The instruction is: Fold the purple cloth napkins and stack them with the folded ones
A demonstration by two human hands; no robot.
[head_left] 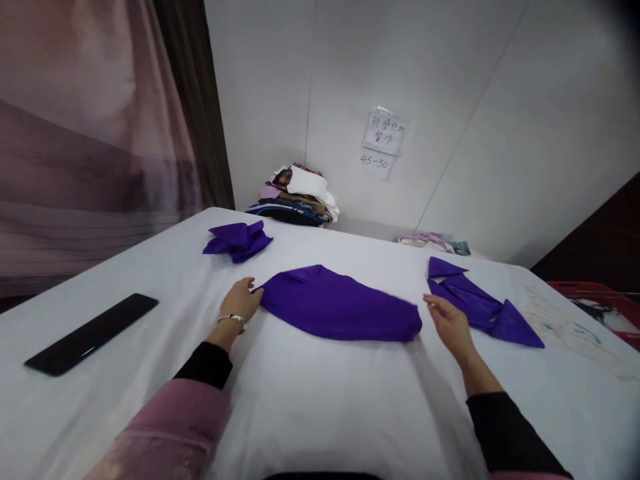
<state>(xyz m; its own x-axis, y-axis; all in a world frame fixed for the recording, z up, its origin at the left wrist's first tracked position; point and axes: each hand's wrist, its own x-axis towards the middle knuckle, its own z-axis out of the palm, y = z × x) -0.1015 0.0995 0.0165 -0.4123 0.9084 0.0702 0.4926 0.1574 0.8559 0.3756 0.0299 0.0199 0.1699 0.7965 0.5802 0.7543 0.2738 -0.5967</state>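
Note:
A purple cloth napkin (340, 307) lies in the middle of the white-covered table, doubled over into a long shape with a curved lower edge. At its left corner, my left hand (241, 300), with a bracelet on the wrist, pinches the fabric between thumb and fingers. Just off the napkin's right end is my right hand (450, 325). Its fingers are stretched out and a small gap shows between them and the cloth. Behind that hand lies a folded purple napkin (473, 300) with pointed ends. Another purple napkin (237, 240), bunched into folds, sits at the back left.
A long black flat object (93, 333) lies on the left of the table (320, 413). Against the wall beyond the far edge are a pile of folded clothes (297, 197) and more fabric (433, 241). A red basket (595, 293) stands at the right. A curtain (90, 133) hangs left.

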